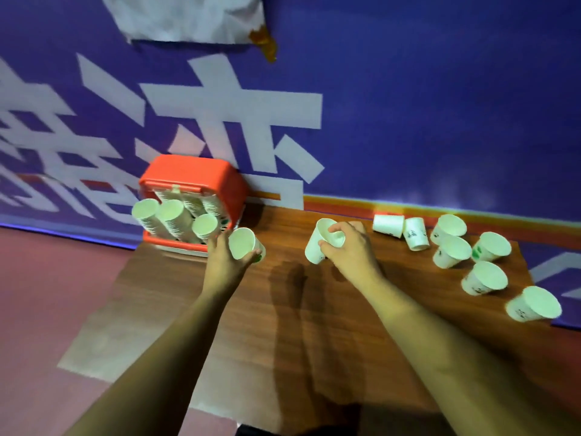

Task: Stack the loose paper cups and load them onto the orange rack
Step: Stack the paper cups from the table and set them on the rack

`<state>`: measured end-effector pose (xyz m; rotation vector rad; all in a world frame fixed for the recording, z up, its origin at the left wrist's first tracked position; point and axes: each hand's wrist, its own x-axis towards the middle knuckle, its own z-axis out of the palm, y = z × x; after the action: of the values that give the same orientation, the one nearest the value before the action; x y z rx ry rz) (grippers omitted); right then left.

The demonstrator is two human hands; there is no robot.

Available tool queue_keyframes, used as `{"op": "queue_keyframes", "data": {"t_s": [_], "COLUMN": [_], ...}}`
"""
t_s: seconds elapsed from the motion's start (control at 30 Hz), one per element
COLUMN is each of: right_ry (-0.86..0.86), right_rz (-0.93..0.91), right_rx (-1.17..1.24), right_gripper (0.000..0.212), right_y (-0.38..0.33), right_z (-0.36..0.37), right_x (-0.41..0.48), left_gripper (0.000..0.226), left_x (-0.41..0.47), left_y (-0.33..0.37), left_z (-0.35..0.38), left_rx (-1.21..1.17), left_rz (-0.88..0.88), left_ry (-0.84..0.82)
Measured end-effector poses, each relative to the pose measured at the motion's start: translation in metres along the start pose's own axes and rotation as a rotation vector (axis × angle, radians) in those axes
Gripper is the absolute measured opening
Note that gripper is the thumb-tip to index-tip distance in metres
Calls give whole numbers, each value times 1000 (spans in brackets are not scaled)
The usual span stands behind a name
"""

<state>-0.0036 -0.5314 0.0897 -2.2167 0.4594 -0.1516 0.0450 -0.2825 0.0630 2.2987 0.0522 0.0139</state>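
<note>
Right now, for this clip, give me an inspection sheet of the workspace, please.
Surface: wooden table.
Job's things: orange rack at back left against the wall, holding cup stacks; seven loose cups at the right.
Clutter: nothing seen.
Grips: left hand holds a cup beside the rack; right hand pinches a tilted cup by its rim.
Cables: nothing seen.
Surroundings: purple banner with white characters behind; crumpled white sheet at top; reddish floor at left.

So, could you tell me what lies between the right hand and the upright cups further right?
The head view shows a tipped cup and a second tipped cup there, side by side.
</note>
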Motion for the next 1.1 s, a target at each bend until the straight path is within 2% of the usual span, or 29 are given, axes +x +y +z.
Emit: {"op": "queue_keyframes", "data": {"t_s": [0.17,0.47,0.67,0.83,0.97,1.03,1.1], "right_ry": [-20,-17,36,59,61,59,46], "right_rz": [-26,-5,32,59,41,18,-9], "right_rx": [-26,-16,-58,-63,-28,18,66], "right_gripper": [37,35,35,40,44,47,51], "right_y": [-67,-120,-133,-145,-156,-161,-166], "right_z": [67,144,176,192,203,209,216], "right_x": [15,35,44,55,60,63,67], "left_gripper": [81,78,80,73,72,60,40], "left_x": [54,147,172,183,187,186,183], "left_y": [-44,-93,-123,-128,-130,-131,-134], "left_z": [-58,-76,-65,-55,-58,-66,-78], "left_rx": [-19,125,489,660,553,366,137], "left_rz": [-70,71,282,324,360,409,360], "left_ry": [93,58,-17,-86,-136,-139,-102]}}
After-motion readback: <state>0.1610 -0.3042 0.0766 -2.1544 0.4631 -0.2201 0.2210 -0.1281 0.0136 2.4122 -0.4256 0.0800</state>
